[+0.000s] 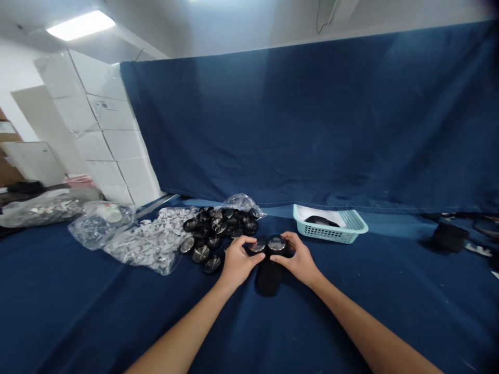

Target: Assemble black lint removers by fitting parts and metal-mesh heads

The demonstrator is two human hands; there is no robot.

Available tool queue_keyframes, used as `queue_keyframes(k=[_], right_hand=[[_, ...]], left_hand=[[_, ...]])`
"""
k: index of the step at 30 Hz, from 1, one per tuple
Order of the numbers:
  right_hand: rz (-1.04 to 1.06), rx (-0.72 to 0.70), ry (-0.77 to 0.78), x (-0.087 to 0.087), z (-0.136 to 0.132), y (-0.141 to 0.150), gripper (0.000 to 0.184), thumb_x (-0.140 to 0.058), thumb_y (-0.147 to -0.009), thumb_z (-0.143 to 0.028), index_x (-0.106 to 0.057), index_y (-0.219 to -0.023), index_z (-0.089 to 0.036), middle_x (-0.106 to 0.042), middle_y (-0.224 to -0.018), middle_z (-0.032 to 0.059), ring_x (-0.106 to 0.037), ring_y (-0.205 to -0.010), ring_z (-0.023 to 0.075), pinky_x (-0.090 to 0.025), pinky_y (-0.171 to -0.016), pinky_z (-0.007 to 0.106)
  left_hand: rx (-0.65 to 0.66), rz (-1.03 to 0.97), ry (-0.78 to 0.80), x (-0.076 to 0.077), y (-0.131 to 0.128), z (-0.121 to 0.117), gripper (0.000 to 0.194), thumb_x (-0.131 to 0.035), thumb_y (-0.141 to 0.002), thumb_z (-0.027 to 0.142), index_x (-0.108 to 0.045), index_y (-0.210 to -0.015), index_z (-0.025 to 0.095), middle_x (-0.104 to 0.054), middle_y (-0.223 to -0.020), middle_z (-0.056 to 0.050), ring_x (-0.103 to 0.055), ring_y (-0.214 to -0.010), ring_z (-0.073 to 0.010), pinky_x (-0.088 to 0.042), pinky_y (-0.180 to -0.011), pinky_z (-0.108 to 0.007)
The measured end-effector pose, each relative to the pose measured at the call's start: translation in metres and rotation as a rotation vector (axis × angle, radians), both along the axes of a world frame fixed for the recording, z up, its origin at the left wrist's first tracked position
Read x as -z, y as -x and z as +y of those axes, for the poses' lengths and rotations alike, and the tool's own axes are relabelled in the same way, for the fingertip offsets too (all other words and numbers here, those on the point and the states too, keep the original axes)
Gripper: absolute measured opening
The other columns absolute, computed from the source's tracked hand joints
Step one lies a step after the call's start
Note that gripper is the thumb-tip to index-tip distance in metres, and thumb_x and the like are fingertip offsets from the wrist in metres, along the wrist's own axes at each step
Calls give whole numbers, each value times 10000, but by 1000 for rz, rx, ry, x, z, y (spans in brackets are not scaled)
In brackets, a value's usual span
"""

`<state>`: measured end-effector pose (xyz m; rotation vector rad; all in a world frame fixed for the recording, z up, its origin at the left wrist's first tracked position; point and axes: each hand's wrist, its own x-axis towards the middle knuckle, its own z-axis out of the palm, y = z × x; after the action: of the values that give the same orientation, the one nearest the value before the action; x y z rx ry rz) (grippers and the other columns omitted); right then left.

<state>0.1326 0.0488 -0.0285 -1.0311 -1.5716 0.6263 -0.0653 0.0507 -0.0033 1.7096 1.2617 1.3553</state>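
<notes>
Between thumb and fingers, my left hand (pixel 239 262) grips a round black knob with a shiny metallic face (pixel 258 245). My right hand (pixel 299 259) is closed the same way on a second round black knob (pixel 276 243), side by side with the first. Just below the two knobs lies a dark, rounded flat piece (pixel 268 279) on the blue cloth; its kind is unclear. To the left of my left hand is a heap of similar black knobs (pixel 214 228), some with their shiny faces up.
Left of the heap, small light grey parts (pixel 156 236) lie on clear plastic. A mint-green basket (pixel 331 234) at the back right holds a dark object and white paper. A blue curtain (pixel 312 119) hangs behind; white boxes (pixel 109 117) are stacked at left. A black item (pixel 450 237) lies far right.
</notes>
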Motion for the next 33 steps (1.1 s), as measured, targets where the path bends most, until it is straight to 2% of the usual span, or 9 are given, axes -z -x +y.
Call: queue_keyframes(k=[4, 7, 10, 15, 23, 30, 33], right_hand=[[42, -12, -43, -8, -5, 6, 590, -788, -681, -368, -468, -1161, -243, -611, -1188, 89, -607, -1077, 272, -489, -931, 410], [83, -45, -88, -16, -6, 8, 606, -792, -684, -341, -445, -1174, -254, -576, -1287, 99, -577, -1162, 276, -470, -994, 417], [66, -62, -137, -25, -8, 4, 616, -811, -668, -298, -448, -1164, -259, -570, -1309, 103, -564, -1189, 278, -459, -1019, 425], [15, -54, -169, -38, -11, -1, 594, -821, -657, -279, -470, -1137, -260, -582, -1296, 96, -566, -1191, 280, -448, -1041, 441], [-32, -83, -191, -46, -14, -5, 586, -815, -679, -268, -473, -1154, -260, -576, -1310, 106, -554, -1211, 286, -441, -1051, 453], [-106, -144, -190, -56, -15, -12, 578, -810, -690, -254, -470, -1157, -263, -561, -1340, 91, -538, -1236, 268, -442, -1048, 435], [-146, -162, -179, -61, -16, -16, 589, -805, -695, -238, -468, -1176, -278, -561, -1345, 76, -540, -1235, 256, -446, -1045, 422]], left_hand=[[-27, 53, -138, -12, 1, -9, 304, -779, -637, 228, -698, -930, 220, -604, -1148, -44, -429, -492, -51, -431, -565, -241], [-56, 85, -259, -21, 1, -16, 288, -764, -669, 213, -698, -949, 226, -584, -1208, -53, -424, -477, -44, -469, -623, -263], [-68, 76, -317, -25, 0, -21, 275, -748, -695, 214, -696, -965, 235, -587, -1233, -51, -429, -484, -52, -489, -675, -276], [-80, 88, -331, -27, -1, -24, 254, -708, -742, 237, -693, -995, 251, -579, -1288, -49, -426, -479, -56, -498, -673, -286], [-82, 95, -352, -27, -1, -26, 262, -680, -766, 236, -711, -1026, 253, -584, -1320, -58, -410, -463, -60, -498, -623, -278], [-83, 133, -596, -22, -1, -22, 256, -641, -792, 137, -691, -1032, 212, -616, -1285, -91, -386, -428, -31, -490, -536, -228], [-66, 158, -642, -21, -1, -21, 281, -636, -792, 104, -676, -1049, 208, -614, -1287, -97, -378, -426, -26, -502, -540, -221]])
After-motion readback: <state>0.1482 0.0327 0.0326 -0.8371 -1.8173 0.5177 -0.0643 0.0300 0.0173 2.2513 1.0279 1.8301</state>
